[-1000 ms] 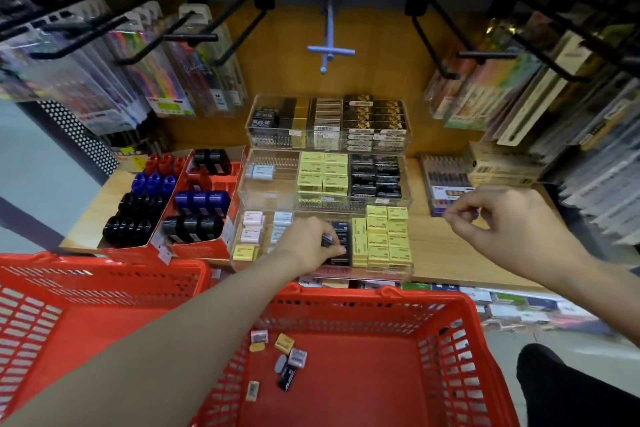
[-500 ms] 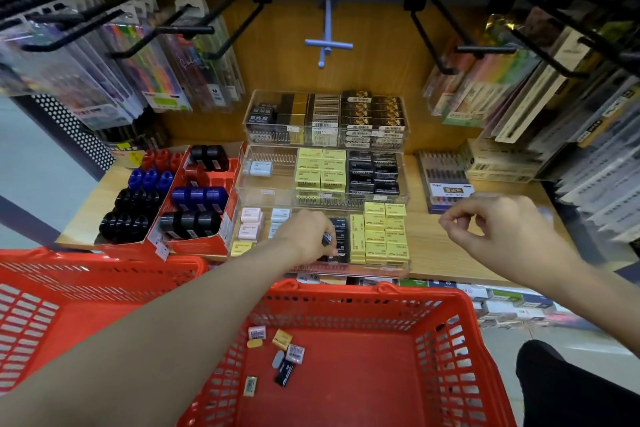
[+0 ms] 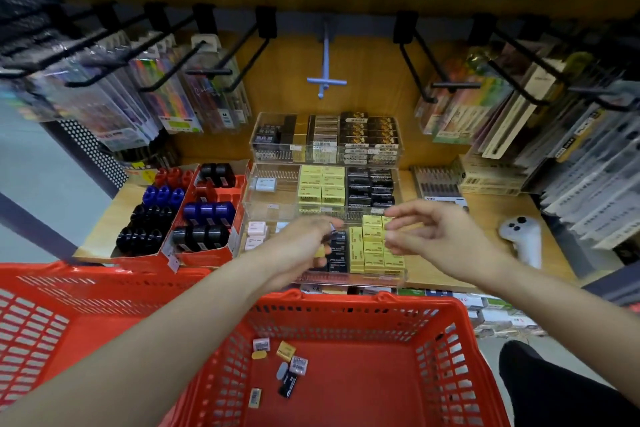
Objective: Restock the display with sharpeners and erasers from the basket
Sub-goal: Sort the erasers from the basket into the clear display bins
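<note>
Two hands over near clear tray [image 3: 346, 279]: left hand [image 3: 298, 248] curled round small erasers, one yellow, one dark; right hand [image 3: 440, 236] empty, fingers loosely bent. Each eraser best matched to own colour row, seated flat. Seven-odd pieces left in red basket [image 3: 436, 315]. Sharpeners [image 3: 201, 215] boxed left on wooden shelf [image 3: 485, 215]; hanging packs above.

Both arms outstretched, left hand [image 3: 300, 242] with fingers curled, right hand [image 3: 438, 234] loosely open.

Red basket [image 3: 450, 340] holds seven loose erasers [image 3: 298, 365]; clear display [image 3: 346, 276] front tray shows yellow, black rows.
</note>
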